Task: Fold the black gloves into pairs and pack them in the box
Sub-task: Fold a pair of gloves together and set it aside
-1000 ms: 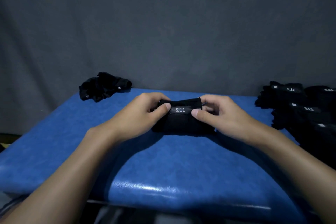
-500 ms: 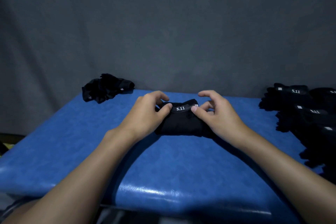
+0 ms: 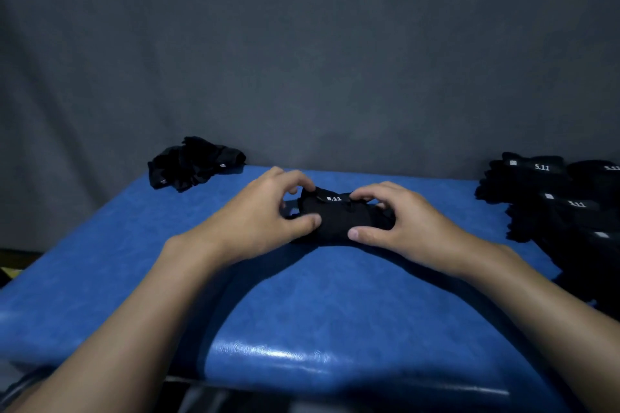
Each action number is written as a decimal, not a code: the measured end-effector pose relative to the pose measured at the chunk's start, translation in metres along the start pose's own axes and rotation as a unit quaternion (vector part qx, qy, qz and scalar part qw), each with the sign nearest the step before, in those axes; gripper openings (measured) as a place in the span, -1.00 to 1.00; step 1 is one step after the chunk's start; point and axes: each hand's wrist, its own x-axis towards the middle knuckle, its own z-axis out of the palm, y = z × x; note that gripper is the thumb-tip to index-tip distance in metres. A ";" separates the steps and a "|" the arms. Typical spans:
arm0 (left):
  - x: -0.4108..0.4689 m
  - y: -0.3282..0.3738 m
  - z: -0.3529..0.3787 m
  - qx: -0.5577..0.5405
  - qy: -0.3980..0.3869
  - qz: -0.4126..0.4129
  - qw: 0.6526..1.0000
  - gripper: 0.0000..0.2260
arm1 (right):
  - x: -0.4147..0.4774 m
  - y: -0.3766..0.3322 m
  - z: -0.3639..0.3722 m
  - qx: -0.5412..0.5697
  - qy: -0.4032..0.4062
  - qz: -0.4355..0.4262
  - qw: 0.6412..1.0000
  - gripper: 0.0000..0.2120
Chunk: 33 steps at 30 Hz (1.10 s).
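Black glove bundle (image 3: 339, 218) mid-fold, gripped by my left hand (image 3: 265, 211) & right hand (image 3: 399, 221). One bundle (image 3: 193, 163) far left; unfolded stack (image 3: 563, 204) right. No box visible; packing pending.

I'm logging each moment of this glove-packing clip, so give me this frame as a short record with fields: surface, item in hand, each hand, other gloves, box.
surface: blue padded table, grey backdrop behind
item in hand: folded black glove bundle, white "5.11" label on top, resting on the table
left hand: grip closed on the bundle's left end
right hand: grip closed on the bundle's right end
other gloves: crumpled black heap at the far left corner; pile of labelled black gloves at the right edge
box: not in view
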 end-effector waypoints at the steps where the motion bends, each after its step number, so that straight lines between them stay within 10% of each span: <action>1: -0.003 -0.001 -0.001 0.005 -0.023 -0.002 1.000 -0.69 | 0.000 0.001 -0.001 -0.011 -0.002 0.000 1.000 -0.55; 33: 0.131 0.057 0.108 -0.022 0.001 0.115 0.993 -0.62 | 0.001 0.056 -0.108 -0.492 -0.022 0.130 0.860 -0.64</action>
